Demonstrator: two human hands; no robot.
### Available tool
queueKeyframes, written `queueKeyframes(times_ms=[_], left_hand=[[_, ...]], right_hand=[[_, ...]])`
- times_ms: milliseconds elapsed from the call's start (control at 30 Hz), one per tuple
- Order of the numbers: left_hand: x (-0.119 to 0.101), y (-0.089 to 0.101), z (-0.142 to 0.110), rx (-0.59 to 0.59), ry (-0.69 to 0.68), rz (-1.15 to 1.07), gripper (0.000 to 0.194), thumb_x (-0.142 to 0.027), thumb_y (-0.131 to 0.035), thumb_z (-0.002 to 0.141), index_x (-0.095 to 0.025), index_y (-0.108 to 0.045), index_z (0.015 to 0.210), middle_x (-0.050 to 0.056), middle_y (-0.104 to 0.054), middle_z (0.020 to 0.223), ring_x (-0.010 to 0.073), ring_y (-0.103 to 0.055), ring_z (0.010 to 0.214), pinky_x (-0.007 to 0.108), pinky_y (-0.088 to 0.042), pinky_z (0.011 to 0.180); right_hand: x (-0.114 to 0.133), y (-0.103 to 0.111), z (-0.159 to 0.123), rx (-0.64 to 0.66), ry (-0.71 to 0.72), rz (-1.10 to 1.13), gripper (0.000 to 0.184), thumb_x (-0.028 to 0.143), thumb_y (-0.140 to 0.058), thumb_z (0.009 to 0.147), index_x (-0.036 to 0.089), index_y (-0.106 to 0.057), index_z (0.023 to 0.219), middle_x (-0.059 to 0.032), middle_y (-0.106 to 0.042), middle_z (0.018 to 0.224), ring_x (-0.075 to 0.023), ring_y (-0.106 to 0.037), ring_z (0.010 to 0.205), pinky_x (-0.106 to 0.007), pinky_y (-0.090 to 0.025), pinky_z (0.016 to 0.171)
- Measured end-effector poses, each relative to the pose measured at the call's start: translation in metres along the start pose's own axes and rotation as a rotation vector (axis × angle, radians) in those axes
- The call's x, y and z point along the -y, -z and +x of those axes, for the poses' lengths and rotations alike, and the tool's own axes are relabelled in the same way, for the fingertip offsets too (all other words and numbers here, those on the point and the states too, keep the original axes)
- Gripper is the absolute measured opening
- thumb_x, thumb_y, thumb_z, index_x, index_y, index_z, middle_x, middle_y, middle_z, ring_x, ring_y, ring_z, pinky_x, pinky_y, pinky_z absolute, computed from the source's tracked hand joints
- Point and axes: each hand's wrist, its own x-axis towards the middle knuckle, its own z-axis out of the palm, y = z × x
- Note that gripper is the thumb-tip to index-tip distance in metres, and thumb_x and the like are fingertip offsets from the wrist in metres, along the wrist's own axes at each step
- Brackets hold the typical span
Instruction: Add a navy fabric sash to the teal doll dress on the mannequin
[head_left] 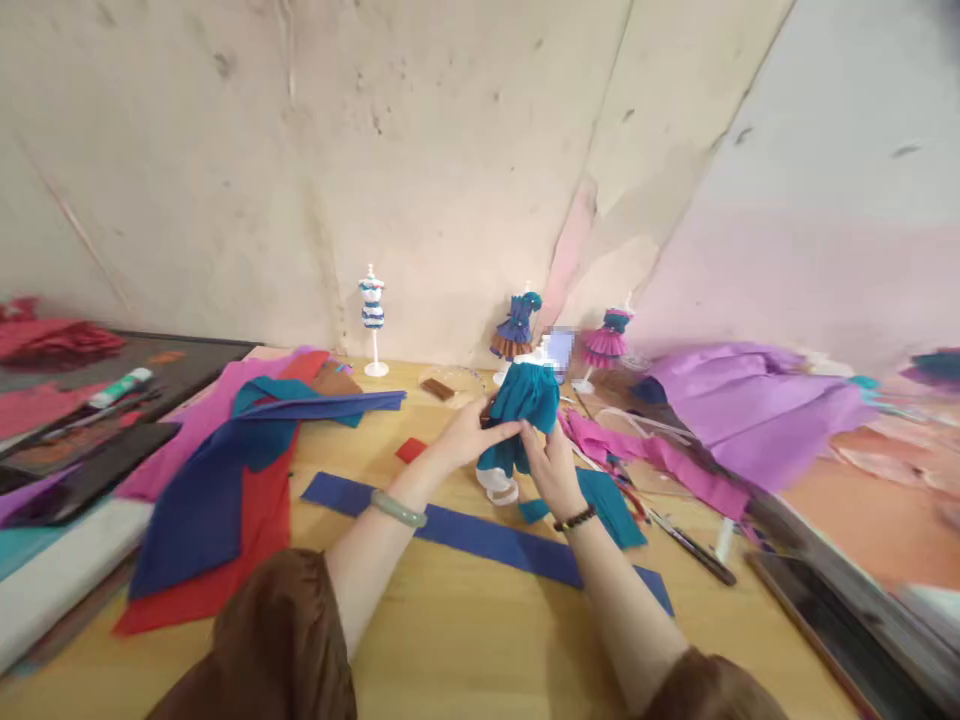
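Observation:
A small white mannequin wrapped in teal paper (526,398) stands on the wooden table (450,630) in front of me. My left hand (466,436) pinches the teal paper at its left side, fingers pressed on the waist. On the other side my right hand (553,466) closes around the lower part of the teal paper. A long blue paper strip (480,536) lies under my forearms. A teal paper piece (609,506) lies just right of my right wrist.
Three other small mannequins stand at the back: a striped one (372,318), a blue-and-brown one (516,330), a pink one (606,344). Red, blue and pink paper sheets (225,480) pile at left, purple paper (750,410) at right. Scissors (690,546) and a glue stick (120,388) lie nearby.

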Motion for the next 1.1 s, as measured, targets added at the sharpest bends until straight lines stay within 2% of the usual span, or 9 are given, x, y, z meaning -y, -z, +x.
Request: queueKeyframes(times_ms=[200,467,567,633,700,767,900,1000,1100], left_hand=[[0.008,0.003,0.0,0.04,0.027,-0.018,0.065,-0.031,-0.082,0.065,-0.016,-0.056,0.122,0.013,-0.067,0.118,0.028,-0.063,0.107,0.04,-0.05,0.092],[0.012,0.003,-0.005,0.018,0.065,-0.094,0.06,-0.031,-0.084,0.061,-0.019,-0.061,0.115,0.011,-0.069,0.113,0.0276,-0.064,0.106,0.04,-0.049,0.091],[0.009,0.003,-0.007,0.023,0.101,-0.085,0.056,-0.03,-0.084,0.06,-0.018,-0.064,0.111,0.011,-0.07,0.111,0.0281,-0.064,0.103,0.04,-0.05,0.089],[0.008,0.003,-0.007,0.026,0.136,-0.077,0.05,-0.032,-0.083,0.062,-0.017,-0.066,0.106,0.011,-0.071,0.109,0.0278,-0.065,0.101,0.039,-0.05,0.088],[0.01,0.002,-0.006,0.018,0.149,-0.084,0.044,-0.035,-0.081,0.065,-0.016,-0.068,0.102,0.01,-0.072,0.106,0.0269,-0.065,0.099,0.039,-0.051,0.086],[0.014,0.001,-0.005,-0.004,0.134,-0.091,0.042,-0.037,-0.081,0.064,-0.016,-0.07,0.099,0.009,-0.073,0.102,0.026,-0.066,0.096,0.038,-0.05,0.086],[0.02,0.001,-0.002,-0.059,0.129,-0.086,0.037,-0.037,-0.082,0.061,-0.016,-0.072,0.089,0.007,-0.074,0.093,0.0248,-0.066,0.09,0.037,-0.05,0.085],[0.02,0.005,-0.001,-0.071,0.135,-0.08,0.034,-0.039,-0.08,0.062,-0.016,-0.072,0.087,0.006,-0.074,0.09,0.0244,-0.067,0.088,0.036,-0.051,0.083],[0.021,0.012,0.0,-0.094,0.109,-0.023,0.034,-0.039,-0.078,0.065,-0.016,-0.072,0.089,0.006,-0.074,0.09,0.024,-0.067,0.088,0.035,-0.051,0.083]], right_hand=[[-0.017,0.015,-0.014,0.16,-0.057,-0.045,0.035,0.042,-0.051,0.091,0.019,-0.059,0.116,-0.011,-0.066,0.112,-0.0254,-0.059,0.108,-0.044,-0.045,0.096],[-0.037,0.038,-0.038,0.234,-0.273,0.008,0.061,0.053,-0.059,0.083,0.021,-0.048,0.134,-0.0131,-0.055,0.136,-0.0272,-0.049,0.128,-0.046,-0.039,0.105],[-0.042,0.039,-0.039,0.287,-0.28,-0.043,0.068,0.05,-0.066,0.078,0.022,-0.046,0.137,-0.0123,-0.054,0.138,-0.028,-0.048,0.129,-0.046,-0.039,0.105],[-0.044,0.039,-0.039,0.355,-0.257,-0.087,0.061,0.044,-0.069,0.077,0.021,-0.053,0.13,-0.0109,-0.063,0.127,-0.0276,-0.057,0.119,-0.045,-0.045,0.1],[-0.044,0.039,-0.039,0.447,-0.213,-0.132,0.044,0.038,-0.068,0.078,0.02,-0.062,0.118,-0.0087,-0.07,0.111,-0.0247,-0.065,0.102,-0.04,-0.051,0.09],[-0.043,0.038,-0.04,0.502,-0.159,-0.187,0.029,0.032,-0.064,0.081,0.02,-0.068,0.108,-0.008,-0.072,0.104,-0.0228,-0.068,0.094,-0.036,-0.053,0.084],[-0.039,0.034,-0.043,0.513,-0.079,-0.266,0.022,0.027,-0.062,0.082,0.02,-0.072,0.101,-0.0097,-0.072,0.106,-0.0252,-0.065,0.101,-0.038,-0.05,0.09],[-0.04,0.03,-0.045,0.518,-0.024,-0.297,0.026,0.023,-0.064,0.081,0.02,-0.072,0.106,-0.0114,-0.07,0.11,-0.026,-0.062,0.107,-0.04,-0.048,0.094],[-0.045,0.026,-0.047,0.495,0.019,-0.336,0.027,0.022,-0.062,0.083,0.019,-0.071,0.108,-0.0127,-0.07,0.107,-0.0264,-0.063,0.104,-0.042,-0.048,0.093]])
